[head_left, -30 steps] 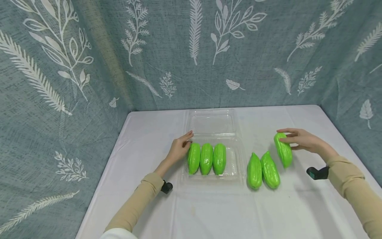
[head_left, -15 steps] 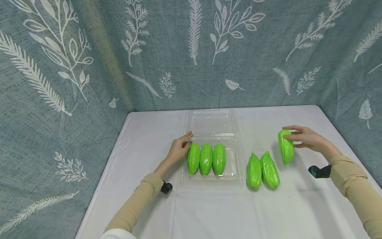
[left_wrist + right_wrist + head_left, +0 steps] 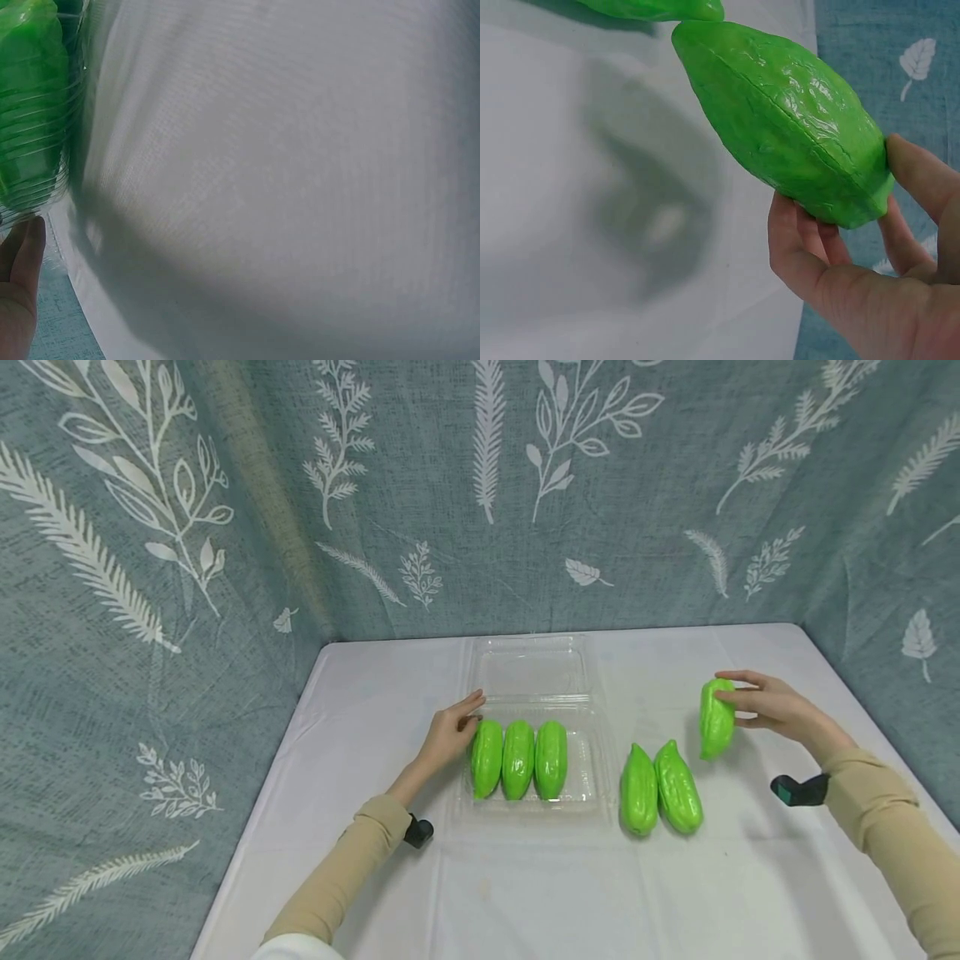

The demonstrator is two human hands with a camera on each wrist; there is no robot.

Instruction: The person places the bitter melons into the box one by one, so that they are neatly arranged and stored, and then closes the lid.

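Observation:
Between the thumb and fingers of my right hand (image 3: 768, 702) a glossy green bitter gourd (image 3: 787, 120) is held above the right side of the table, pointed end toward me. My left hand (image 3: 447, 732) touches the left edge of a clear plastic container (image 3: 585, 760) with fairly straight fingers. Three similar gourds (image 3: 519, 760) lie side by side in its base, with room at the right. Its lid (image 3: 534, 664) lies open at the back. Two more gourds (image 3: 640, 789) rest on the cloth between the container and my right hand. The left wrist view shows only fingertips (image 3: 31, 244) at the container's corner.
A white cloth covers the table (image 3: 525, 893). Its far edge meets a blue-grey leaf-patterned curtain (image 3: 525, 568), which also rises on both sides. A black wrist camera (image 3: 799, 791) sticks out below the right wrist, another (image 3: 418, 832) by the left.
My right hand has carried its gourd slightly away from me and a little to the right, and the gourd has turned more upright in view. The left hand and container stay put.

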